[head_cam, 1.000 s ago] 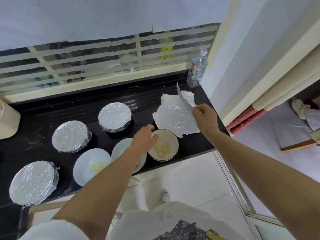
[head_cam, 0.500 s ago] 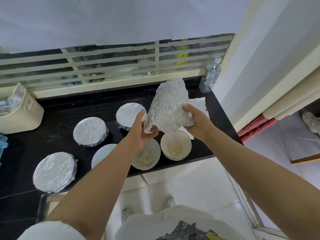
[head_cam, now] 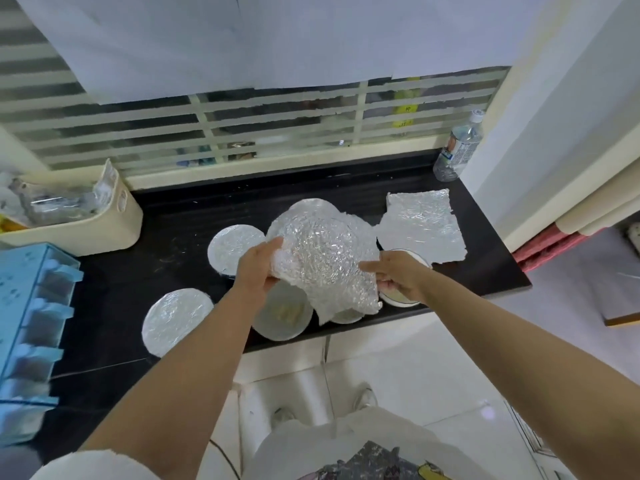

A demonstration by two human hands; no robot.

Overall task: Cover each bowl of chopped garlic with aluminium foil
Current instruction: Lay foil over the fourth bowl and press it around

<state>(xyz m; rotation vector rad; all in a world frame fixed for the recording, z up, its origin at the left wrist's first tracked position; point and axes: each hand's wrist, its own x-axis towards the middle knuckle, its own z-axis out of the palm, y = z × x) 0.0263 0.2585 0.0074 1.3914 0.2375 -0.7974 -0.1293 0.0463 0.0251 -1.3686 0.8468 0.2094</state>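
A crinkled sheet of aluminium foil point(head_cam: 323, 252) hangs in the air above the black counter point(head_cam: 145, 271). My left hand point(head_cam: 258, 268) grips its left edge and my right hand point(head_cam: 398, 275) pinches its right edge. Under it, an uncovered white bowl point(head_cam: 285, 315) shows chopped garlic. A second open bowl point(head_cam: 346, 317) peeks out below the foil, and a third point(head_cam: 398, 299) lies partly hidden behind my right hand. Two foil-covered bowls stand to the left, one at the back point(head_cam: 232, 247) and one nearer the front point(head_cam: 175, 320).
Another flat foil sheet point(head_cam: 422, 226) lies on the counter's right end. A water bottle point(head_cam: 457, 147) stands in the back right corner. A cream basket point(head_cam: 86, 216) and a blue plastic organiser point(head_cam: 31, 323) sit at the left. The counter's front edge runs just below the bowls.
The foil sheet was lifted off the counter by my right hand, my left hand took its other edge, and it now spreads lower over the open bowls. The camera view shifted left.
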